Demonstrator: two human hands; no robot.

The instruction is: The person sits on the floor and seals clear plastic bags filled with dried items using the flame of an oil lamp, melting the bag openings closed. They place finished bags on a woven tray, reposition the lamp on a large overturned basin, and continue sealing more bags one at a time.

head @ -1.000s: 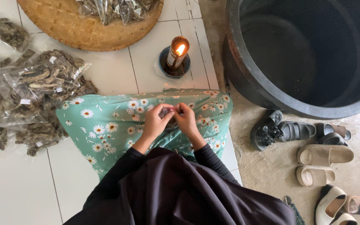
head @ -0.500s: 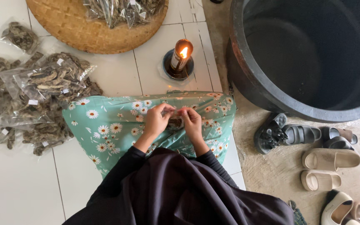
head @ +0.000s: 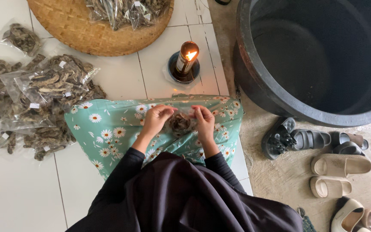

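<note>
White tiled floor (head: 18, 193) lies open at 7 o'clock. Left hand (head: 156, 120) and right hand (head: 203, 122) pinch a small clear bag (head: 180, 122) over the floral lap (head: 108, 129); its contents are indistinct. Candle (head: 186, 60) stands at 12 o'clock.

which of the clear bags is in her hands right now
The small bag over the floral lap, pinched between the left hand and right hand; the other bags lie on the floor and tray.
</note>
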